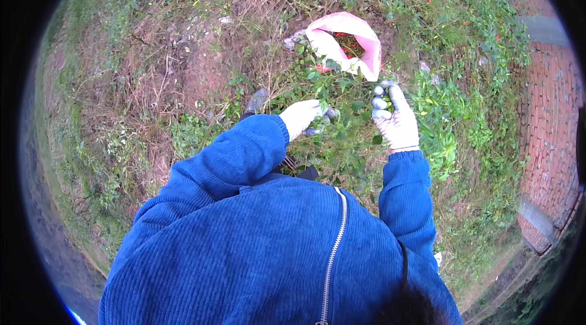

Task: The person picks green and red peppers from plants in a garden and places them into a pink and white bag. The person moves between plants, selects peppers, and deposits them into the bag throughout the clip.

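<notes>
My left hand (306,117), in a white glove with grey-coated fingers, reaches into the leafy green plants (341,123) before me; its fingertips are partly among leaves, and whether they grip a stem I cannot tell. To the right, my right hand (391,112), gloved alike, is palm up with curled fingers around small green pods, which look like chili peppers (388,101). Just beyond both hands, a pink and white woven sack (370,50) stands with its mouth spread, holding many green and some red peppers (349,45).
A brick wall or paving (549,119) runs along the right side. Dry grass (151,68) and bare soil (206,66) lie left. A shoe (257,100) shows beside my left sleeve. Scraps of pale plastic (294,40) lie by the sack.
</notes>
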A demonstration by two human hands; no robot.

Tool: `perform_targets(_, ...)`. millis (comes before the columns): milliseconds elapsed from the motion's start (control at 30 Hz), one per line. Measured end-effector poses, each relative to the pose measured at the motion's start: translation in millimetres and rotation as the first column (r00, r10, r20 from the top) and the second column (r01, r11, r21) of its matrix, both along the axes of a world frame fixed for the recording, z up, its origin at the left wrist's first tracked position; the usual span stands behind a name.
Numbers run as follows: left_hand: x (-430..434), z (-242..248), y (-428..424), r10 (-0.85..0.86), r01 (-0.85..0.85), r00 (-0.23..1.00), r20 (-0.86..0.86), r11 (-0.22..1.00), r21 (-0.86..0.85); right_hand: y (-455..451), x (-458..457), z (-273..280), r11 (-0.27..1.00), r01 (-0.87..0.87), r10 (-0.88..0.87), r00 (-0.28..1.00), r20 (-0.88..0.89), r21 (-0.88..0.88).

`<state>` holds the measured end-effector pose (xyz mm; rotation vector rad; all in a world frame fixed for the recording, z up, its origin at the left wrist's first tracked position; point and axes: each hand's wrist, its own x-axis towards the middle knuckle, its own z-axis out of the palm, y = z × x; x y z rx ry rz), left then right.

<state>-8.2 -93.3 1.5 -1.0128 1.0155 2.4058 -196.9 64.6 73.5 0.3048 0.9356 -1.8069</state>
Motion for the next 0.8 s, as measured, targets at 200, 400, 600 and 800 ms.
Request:
perform_targets(200,-1,-16,-14,0.07,-0.066,0.995,0.074,0.996,-0.052,-12,14,-4,0.971,-0.1,0.12,0.99,-0.079,0.217)
perform_targets(400,-30,-22,-17,-0.124,0.134,0.991,0.058,0.964,-0.231,-18,15,-10,0.868,-0.295,0.419,0.866,-0.272,0.399)
perform_targets(600,-49,-27,-13,-0.135,0.123,0.99,-0.041,0.97,-0.211,-30,14,-15,0.743,-0.221,0.533,0.766,-0.36,0.632)
perform_targets(800,-39,-25,-19,-0.142,0.127,0.988,-0.054,0.965,-0.228,-60,7,-36,0.648,-0.041,0.671,0.503,-0.544,0.761)
